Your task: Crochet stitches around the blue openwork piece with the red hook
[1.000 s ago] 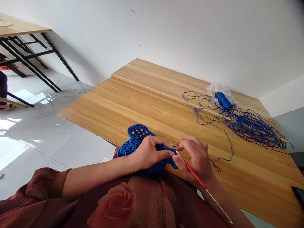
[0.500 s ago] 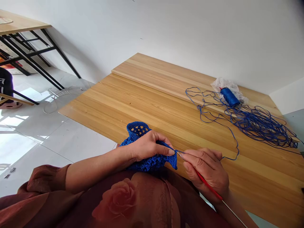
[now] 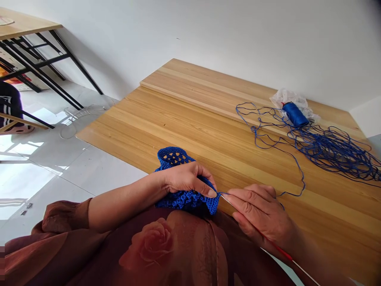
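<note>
Blue crochet work (image 3: 184,200) hangs over my lap at the table's near edge, its openwork end rising behind my wrist. My left hand (image 3: 190,179) pinches its upper edge between thumb and fingers. My right hand (image 3: 258,210) is closed around a crochet hook with a red handle (image 3: 281,251); the metal tip meets the work's edge beside my left thumb. Blue yarn (image 3: 301,174) runs from the work past my right fingers and out over the table.
On the wooden table (image 3: 190,115), a blue yarn spool (image 3: 294,114) lies by a clear plastic bag (image 3: 287,96). A loose yarn tangle (image 3: 336,153) spreads at the right. Another table (image 3: 32,26) and part of a person (image 3: 10,103) are at the left.
My right hand has tilted and covers more of the red handle. The work's right corner has turned slightly down and left. The view has shifted a little.
</note>
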Demonstrator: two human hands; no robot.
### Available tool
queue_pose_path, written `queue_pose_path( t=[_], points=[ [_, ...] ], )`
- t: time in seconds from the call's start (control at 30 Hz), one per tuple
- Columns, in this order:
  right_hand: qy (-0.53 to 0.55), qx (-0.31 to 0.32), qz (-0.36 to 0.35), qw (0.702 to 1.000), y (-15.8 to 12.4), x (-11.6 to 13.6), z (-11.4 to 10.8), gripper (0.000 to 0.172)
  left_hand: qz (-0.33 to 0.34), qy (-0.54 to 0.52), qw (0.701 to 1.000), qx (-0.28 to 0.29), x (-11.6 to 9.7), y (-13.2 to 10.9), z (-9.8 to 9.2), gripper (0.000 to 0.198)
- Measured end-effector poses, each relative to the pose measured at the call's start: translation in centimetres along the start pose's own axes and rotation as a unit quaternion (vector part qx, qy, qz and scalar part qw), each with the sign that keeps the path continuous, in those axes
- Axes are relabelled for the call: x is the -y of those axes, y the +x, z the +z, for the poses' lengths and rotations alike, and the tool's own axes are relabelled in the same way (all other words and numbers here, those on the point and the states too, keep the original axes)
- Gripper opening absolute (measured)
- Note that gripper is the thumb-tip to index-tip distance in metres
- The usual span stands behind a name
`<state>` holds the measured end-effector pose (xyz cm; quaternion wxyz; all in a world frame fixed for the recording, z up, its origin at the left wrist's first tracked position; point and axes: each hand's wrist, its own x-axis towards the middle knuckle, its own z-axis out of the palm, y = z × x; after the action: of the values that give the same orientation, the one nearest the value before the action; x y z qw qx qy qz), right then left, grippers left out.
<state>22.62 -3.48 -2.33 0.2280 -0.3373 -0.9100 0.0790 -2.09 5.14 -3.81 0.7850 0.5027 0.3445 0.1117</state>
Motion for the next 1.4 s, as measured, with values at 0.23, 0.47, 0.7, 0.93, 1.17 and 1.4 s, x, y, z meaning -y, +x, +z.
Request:
queue_pose_path(
  t=[0.23,0.47,0.7,0.93,1.17,1.4],
  points=[
    [0.206,0.062,0.073,0.974,0.6,0.0,-0.8,0.036,0.001,0.006,0.999,0.042,0.4,0.0,-0.4,0.018],
    [0.415,-0.019,0.183,0.891,0.7,-0.2,1.8,0.035,0.075,0.091,0.993,-0.006,0.5,-0.2,0.2,0.024],
    [0.168,-0.155,0.154,0.961,0.9,-1.0,4.2,0.026,0.091,0.084,0.989,-0.085,1.1,-0.1,1.1,0.027],
    [0.300,-0.145,0.198,0.922,0.9,-0.8,3.4,0.025,0.006,-0.147,0.987,-0.057,1.2,-0.3,0.8,0.023],
    [0.385,-0.084,0.160,0.905,0.9,-2.2,2.6,0.034,-0.032,-0.186,0.980,-0.064,1.2,-0.5,1.1,0.027],
    [0.309,0.001,0.120,0.944,2.3,-3.0,0.5,0.023,-0.006,-0.141,0.986,-0.088,1.0,-0.4,1.3,0.021]
  ],
)
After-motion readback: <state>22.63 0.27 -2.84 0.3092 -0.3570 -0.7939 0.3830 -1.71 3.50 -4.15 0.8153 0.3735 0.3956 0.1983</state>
